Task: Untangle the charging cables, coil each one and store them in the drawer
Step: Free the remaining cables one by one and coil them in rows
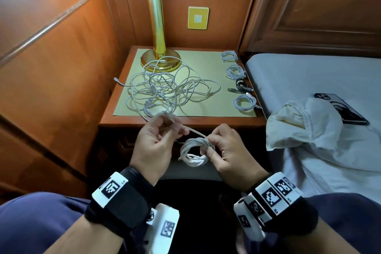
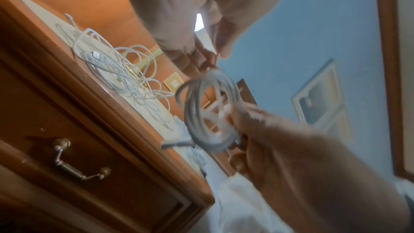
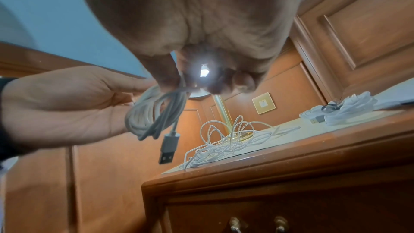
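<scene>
White charging cable coil (image 1: 194,153): held in front of the nightstand (image 1: 181,120), right hand (image 1: 228,150) pinching the loops, left hand (image 1: 156,142) pinching the tail. Light, limp, springy; best gripped across the bundle.

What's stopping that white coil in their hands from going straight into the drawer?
The drawer itself: its front is closed under the nightstand top. The right hand holds the coil, the left hand its loose end.

The head view looks steeply down on the surface (image 1: 206,109) from close above. Both wrist views look up from below its edge, close in, sharing the tangled cables (image 2: 116,66) and drawer front (image 3: 291,201).
</scene>
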Motion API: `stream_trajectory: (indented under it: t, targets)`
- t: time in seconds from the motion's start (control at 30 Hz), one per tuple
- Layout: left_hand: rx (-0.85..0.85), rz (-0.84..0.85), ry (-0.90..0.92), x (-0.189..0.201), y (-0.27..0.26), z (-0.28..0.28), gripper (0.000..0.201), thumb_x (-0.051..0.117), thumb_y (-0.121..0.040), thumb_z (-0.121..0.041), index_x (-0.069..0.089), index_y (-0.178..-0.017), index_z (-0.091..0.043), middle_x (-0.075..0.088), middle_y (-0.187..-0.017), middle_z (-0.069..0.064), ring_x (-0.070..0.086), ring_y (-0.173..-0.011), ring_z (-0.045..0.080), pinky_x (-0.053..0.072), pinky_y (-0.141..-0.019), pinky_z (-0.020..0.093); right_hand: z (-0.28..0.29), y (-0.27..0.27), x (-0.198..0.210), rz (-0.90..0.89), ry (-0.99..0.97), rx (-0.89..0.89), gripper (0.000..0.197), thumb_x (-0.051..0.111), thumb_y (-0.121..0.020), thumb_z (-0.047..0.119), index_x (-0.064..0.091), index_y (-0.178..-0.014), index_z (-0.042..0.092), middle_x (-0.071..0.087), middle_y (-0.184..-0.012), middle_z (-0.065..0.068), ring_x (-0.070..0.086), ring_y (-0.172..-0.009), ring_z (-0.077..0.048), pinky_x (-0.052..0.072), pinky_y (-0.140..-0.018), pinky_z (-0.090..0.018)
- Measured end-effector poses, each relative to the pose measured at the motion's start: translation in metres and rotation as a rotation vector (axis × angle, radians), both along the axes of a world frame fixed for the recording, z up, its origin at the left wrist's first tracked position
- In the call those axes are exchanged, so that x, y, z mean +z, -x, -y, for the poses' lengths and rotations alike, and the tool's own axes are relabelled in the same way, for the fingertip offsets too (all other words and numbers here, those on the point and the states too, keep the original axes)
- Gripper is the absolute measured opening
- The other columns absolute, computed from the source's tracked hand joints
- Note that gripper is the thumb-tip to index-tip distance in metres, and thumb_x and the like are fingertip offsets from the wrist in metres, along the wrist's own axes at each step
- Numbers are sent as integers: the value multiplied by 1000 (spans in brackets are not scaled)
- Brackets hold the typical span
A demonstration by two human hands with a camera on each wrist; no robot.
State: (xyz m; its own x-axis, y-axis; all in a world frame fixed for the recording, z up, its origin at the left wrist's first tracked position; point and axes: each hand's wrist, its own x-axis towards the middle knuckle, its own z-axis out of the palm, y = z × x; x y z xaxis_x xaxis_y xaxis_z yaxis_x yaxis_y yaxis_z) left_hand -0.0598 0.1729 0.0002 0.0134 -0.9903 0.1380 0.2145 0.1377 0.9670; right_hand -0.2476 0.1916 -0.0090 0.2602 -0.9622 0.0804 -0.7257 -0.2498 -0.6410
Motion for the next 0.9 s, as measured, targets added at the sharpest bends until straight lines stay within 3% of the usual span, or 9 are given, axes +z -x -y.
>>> stream_trajectory:
  t: [0.1, 0.2, 0.37, 0.5, 0.6, 0.7, 0.77, 0.9]
  targets:
    - [48, -167, -71, 8, -7, 5, 11, 49, -99, 2, 58, -95, -4, 68, -82, 12, 71, -80, 23, 58, -89, 38, -1, -3, 2, 48, 38, -35, 32, 50, -94, 47, 63, -85, 20, 36, -99, 12, 38, -99, -11, 31, -92, -12]
    - [38, -273, -157, 10, -7, 3, 15, 45, -102, 0, 58, -96, -7, 69, -82, 10, 72, -80, 22, 56, -89, 39, -1, -3, 3, 252, 131, -48, 20, 60, -95, 27, 64, -84, 10, 47, -99, 5, 50, -90, -6, 39, -82, -8]
    - [1, -248, -221, 8, 0, -2, 18, 39, -107, -9, 53, -95, -14, 64, -102, 20, 73, -90, 31, 56, -85, 48, 0, -1, 1, 272, 252, -97, 15, 61, -94, 23, 70, -92, 10, 62, -91, 4, 60, -86, -9, 44, -80, -13]
    - [-31, -334, -222, 13, 0, -3, 20, 36, -107, -9, 52, -94, -13, 68, -100, 18, 73, -96, 33, 58, -84, 39, 0, 0, 4, 324, 316, -124, 12, 66, -94, 14, 74, -103, 15, 69, -95, 9, 65, -91, -6, 46, -84, -13]
    - [-37, -386, -230, 17, -4, -1, 21, 36, -107, -10, 53, -95, -13, 73, -99, 17, 73, -98, 34, 61, -83, 36, -5, -6, 7, 383, 314, -117, 22, 66, -93, 4, 70, -110, 17, 71, -98, 9, 67, -91, -3, 47, -83, -12]
    - [-15, -403, -241, 19, -9, 0, 21, 35, -107, -11, 53, -96, -13, 72, -104, 21, 73, -98, 35, 61, -78, 34, -8, -10, 7, 404, 222, -84, 42, 58, -91, -6, 52, -120, 24, 69, -86, 7, 64, -73, -1, 43, -69, -8]
    - [-2, -406, -248, 18, -12, 1, 21, 36, -107, -11, 53, -96, -14, 71, -107, 22, 72, -98, 35, 61, -77, 34, -6, -10, 8, 409, 179, -93, 44, 56, -93, -6, 39, -118, 26, 67, -82, 5, 59, -62, 0, 39, -63, -8]
    - [55, -374, -257, 15, -18, 3, 22, 37, -107, -12, 55, -94, -15, 73, -102, 16, 72, -94, 31, 61, -72, 34, -3, -10, 8, 336, 95, -95, 31, 56, -97, 4, 53, -116, 28, 62, -76, 7, 58, -64, -4, 39, -61, -10]
